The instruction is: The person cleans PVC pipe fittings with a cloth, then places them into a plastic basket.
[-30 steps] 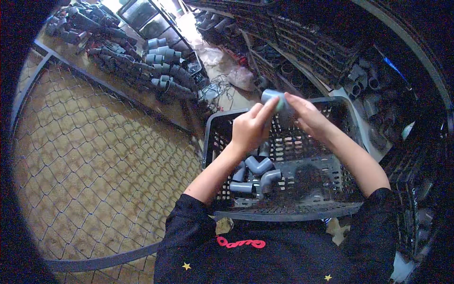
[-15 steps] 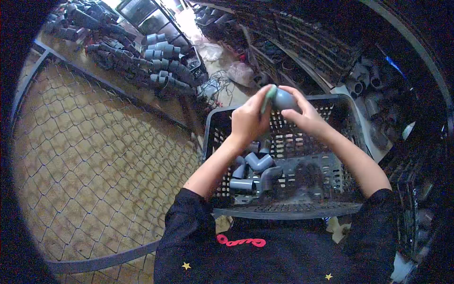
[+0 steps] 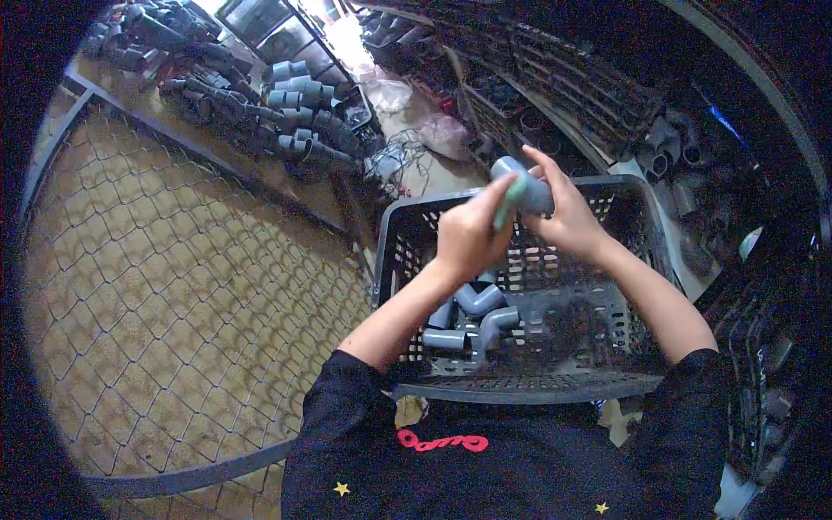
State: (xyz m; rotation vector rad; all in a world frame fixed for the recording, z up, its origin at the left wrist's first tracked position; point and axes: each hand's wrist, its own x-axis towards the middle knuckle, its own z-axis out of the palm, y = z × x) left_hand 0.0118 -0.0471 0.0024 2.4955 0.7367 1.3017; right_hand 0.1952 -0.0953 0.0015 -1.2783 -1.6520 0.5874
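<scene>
Above the basket, my right hand is closed around a grey plastic pipe elbow, with its index finger raised. My left hand is closed on a thin green piece and presses it against the near side of the fitting. The green piece is blurred, so whether it is cloth, pad or tool does not show. Below both hands is a black plastic basket with perforated walls. Several grey pipe elbows lie loose in its left part, one of them close to the near wall.
To the left stands a chain-link mesh panel in a metal frame. Beyond it, grey pipe fittings are heaped. Stacked dark crates line the far right, with more fittings beside them. Plastic bags lie on the floor ahead.
Both hands have moved slightly nearer and to the right. The elbow has turned in my right hand, so its tubular end now points up and left. The green piece remains against it.
</scene>
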